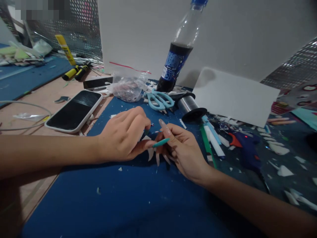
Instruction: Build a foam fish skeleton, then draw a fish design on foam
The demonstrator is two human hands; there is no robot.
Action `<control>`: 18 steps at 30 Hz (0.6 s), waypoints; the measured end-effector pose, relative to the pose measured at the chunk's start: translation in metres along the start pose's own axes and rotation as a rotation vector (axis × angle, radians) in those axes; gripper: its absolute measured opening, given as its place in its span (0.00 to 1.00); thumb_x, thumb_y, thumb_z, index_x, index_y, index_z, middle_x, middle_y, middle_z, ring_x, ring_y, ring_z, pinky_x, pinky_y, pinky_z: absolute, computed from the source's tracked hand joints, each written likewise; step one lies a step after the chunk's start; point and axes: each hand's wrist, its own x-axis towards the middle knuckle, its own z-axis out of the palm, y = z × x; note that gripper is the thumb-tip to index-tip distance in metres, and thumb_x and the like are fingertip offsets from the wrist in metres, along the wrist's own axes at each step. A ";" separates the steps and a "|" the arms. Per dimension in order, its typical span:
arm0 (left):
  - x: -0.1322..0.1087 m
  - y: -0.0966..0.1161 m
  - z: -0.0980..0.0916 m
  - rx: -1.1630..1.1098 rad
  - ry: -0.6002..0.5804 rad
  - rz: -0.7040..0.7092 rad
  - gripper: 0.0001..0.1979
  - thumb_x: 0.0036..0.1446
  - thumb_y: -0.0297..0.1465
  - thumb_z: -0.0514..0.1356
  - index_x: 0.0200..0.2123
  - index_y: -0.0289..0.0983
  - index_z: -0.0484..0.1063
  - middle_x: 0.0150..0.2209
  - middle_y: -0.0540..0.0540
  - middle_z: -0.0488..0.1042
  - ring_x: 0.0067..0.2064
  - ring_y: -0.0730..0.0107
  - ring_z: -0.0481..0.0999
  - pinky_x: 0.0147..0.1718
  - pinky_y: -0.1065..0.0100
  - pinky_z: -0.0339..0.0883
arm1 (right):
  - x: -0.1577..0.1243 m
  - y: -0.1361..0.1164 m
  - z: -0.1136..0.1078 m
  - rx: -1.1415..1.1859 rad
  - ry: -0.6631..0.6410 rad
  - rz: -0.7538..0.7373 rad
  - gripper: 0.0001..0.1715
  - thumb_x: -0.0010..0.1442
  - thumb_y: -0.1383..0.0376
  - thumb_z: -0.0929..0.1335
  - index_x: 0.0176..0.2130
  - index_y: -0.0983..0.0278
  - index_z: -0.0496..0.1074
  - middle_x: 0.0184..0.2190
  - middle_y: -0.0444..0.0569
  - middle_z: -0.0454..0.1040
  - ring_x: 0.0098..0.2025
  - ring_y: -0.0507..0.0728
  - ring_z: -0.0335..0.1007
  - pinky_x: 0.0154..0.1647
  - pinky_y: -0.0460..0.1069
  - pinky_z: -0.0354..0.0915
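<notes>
Above the blue cutting mat (119, 201), my two hands meet at their fingertips. My left hand (125, 134) comes in from the left with its fingers curled and a long teal thumbnail (160, 142) pointing right. My right hand (187, 148) is closed too, its thumb and fingers pinched near the left thumb, and its long nails are pale. Small white bits (150, 153) show between the hands, partly hidden by fingers; what either hand holds is too small to make out. Light-blue scissors (159, 100) and a wire spool (189, 106) lie just beyond.
A cola bottle (175, 62) stands behind the scissors, near a clear zip bag (128, 86). At left lies a phone (75, 110). White board (235, 96) leans at the back. A blue glue gun (247, 150) lies at right among white scraps and a green ruler (208, 145).
</notes>
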 end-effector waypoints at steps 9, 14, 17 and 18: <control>0.004 0.001 -0.005 -0.033 -0.056 -0.048 0.10 0.62 0.23 0.47 0.29 0.39 0.55 0.24 0.48 0.66 0.25 0.69 0.64 0.25 0.69 0.62 | 0.000 0.002 -0.001 -0.013 -0.026 -0.006 0.18 0.62 0.55 0.67 0.25 0.63 0.70 0.17 0.41 0.71 0.18 0.46 0.60 0.19 0.43 0.53; 0.009 0.000 -0.009 -0.145 -0.063 -0.086 0.10 0.62 0.21 0.47 0.30 0.39 0.54 0.25 0.49 0.64 0.27 0.69 0.65 0.27 0.68 0.64 | 0.001 0.003 0.000 -0.003 -0.060 -0.040 0.17 0.62 0.56 0.67 0.26 0.63 0.71 0.19 0.41 0.71 0.20 0.47 0.65 0.22 0.42 0.60; 0.013 0.000 -0.013 -0.231 -0.093 -0.115 0.10 0.62 0.20 0.47 0.29 0.39 0.54 0.26 0.49 0.63 0.28 0.70 0.63 0.27 0.69 0.62 | 0.001 0.002 0.002 0.046 -0.079 -0.037 0.16 0.61 0.57 0.68 0.27 0.64 0.72 0.21 0.43 0.72 0.23 0.48 0.70 0.24 0.43 0.64; 0.015 0.000 -0.014 -0.267 -0.103 -0.129 0.11 0.62 0.20 0.47 0.29 0.39 0.53 0.26 0.49 0.62 0.28 0.71 0.62 0.26 0.69 0.61 | 0.001 0.001 0.003 0.065 -0.094 -0.029 0.16 0.61 0.56 0.68 0.27 0.64 0.72 0.22 0.44 0.73 0.24 0.49 0.70 0.25 0.43 0.66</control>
